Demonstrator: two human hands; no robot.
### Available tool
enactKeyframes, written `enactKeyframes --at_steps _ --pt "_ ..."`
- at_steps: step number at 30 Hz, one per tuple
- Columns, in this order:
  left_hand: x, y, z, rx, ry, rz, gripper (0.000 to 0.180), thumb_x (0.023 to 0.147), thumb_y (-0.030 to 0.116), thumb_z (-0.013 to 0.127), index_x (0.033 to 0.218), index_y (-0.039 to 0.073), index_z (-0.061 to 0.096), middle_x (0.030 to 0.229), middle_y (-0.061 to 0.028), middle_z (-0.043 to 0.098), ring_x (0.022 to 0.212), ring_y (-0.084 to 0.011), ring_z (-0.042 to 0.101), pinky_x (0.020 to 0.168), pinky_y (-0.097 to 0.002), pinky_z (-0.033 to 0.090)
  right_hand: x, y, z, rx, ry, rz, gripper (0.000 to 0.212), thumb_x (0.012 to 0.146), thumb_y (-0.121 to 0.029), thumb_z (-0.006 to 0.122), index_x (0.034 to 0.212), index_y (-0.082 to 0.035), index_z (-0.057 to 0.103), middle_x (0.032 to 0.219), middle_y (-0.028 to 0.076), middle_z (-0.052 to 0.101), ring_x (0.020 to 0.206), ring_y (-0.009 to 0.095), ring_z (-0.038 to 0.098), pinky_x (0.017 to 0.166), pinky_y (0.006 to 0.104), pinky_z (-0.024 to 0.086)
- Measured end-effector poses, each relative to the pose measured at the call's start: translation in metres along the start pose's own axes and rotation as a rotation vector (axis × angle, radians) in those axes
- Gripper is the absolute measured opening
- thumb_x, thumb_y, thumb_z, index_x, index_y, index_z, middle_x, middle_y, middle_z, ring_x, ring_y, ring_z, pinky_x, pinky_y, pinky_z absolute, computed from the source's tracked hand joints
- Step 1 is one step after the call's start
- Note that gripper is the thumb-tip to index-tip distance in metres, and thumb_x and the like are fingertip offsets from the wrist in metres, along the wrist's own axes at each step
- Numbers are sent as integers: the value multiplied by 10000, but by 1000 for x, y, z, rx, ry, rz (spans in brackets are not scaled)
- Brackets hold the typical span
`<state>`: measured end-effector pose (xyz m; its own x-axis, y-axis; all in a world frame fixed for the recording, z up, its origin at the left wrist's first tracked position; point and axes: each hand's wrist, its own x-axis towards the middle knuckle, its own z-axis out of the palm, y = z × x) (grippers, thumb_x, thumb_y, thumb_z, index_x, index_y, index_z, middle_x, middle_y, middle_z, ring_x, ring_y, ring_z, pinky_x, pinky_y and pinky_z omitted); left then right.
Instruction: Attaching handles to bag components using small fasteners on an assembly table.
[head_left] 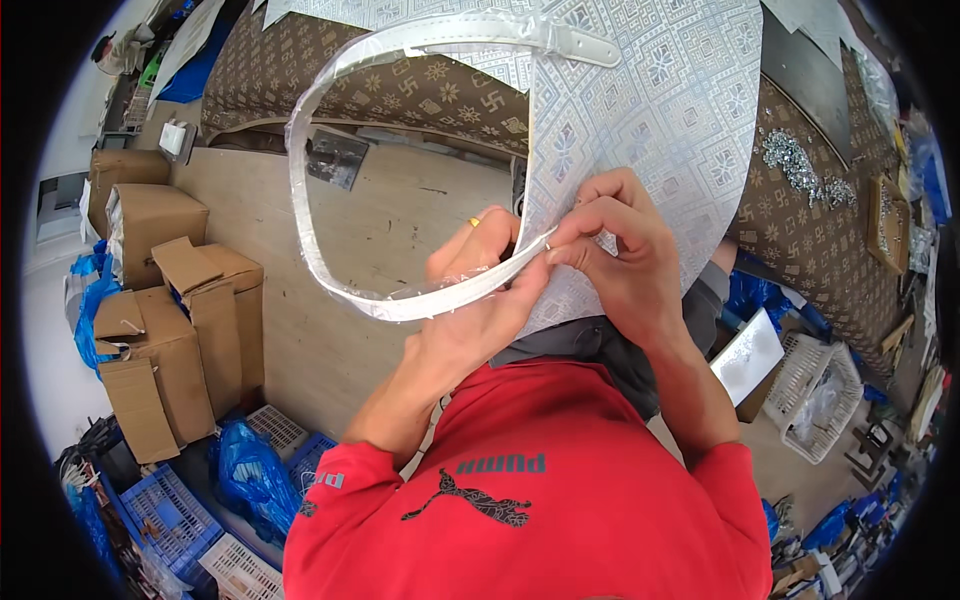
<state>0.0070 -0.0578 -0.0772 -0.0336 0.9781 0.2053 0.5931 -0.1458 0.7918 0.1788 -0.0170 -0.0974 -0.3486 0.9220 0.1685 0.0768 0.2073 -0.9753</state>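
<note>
A white belt [309, 222] in clear plastic film curves in a wide loop from my hands up and over to the table. Its pointed, punched end [585, 46] rests on the patterned cover [680, 110]. My left hand [478, 290] is closed around the belt's near end, thumb on top and fingers beneath, with a yellow band on one finger. At the belt's tip, my right hand [625, 250] pinches with thumb and forefinger, touching the film or the belt's end. Exactly what lies between those fingertips is too small to make out.
Small shiny metal pieces [795, 165] lie heaped on the brown patterned cloth [810, 225] at right. Cardboard boxes [165, 340] stand on the floor at left, near a blue plastic bag [255, 475] and blue crates [165, 515]. A white basket [815, 395] sits low at right.
</note>
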Motion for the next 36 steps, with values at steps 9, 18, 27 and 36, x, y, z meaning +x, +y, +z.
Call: enactKeyframes --at_steps 9,18,27,36 --pt "8 -3 8 -30 17 226 180 844 14 782 864 17 604 710 -123 549 591 -264 553 565 -358 452 1 -2 1 -69 151 -23 238 748 59 791 842 -55 606 992 54 542 889 198 559 782 316 473" --pt "-15 -97 1 -777 2 -600 337 980 170 733 1236 -36 659 1111 -50 715 928 -126 633 834 -275 499 -5 -15 -115 -167 454 94 110 900 -60 765 976 -26 693 880 0 674 815 65 621 747 235 490" --pt "6 -84 -53 -130 -119 -537 321 1048 261 638 1213 -14 663 1078 -51 699 971 -110 636 835 -270 483 -54 46 -282 -876 856 250 151 926 -116 725 1040 -17 727 900 92 712 843 187 667 808 315 525" --pt "80 -66 23 -745 62 -423 394 972 159 734 1304 -15 613 1161 -55 682 1044 -146 647 951 -303 504 -59 50 -283 -818 905 77 86 938 -100 716 983 -26 722 860 98 688 769 204 657 757 326 527"
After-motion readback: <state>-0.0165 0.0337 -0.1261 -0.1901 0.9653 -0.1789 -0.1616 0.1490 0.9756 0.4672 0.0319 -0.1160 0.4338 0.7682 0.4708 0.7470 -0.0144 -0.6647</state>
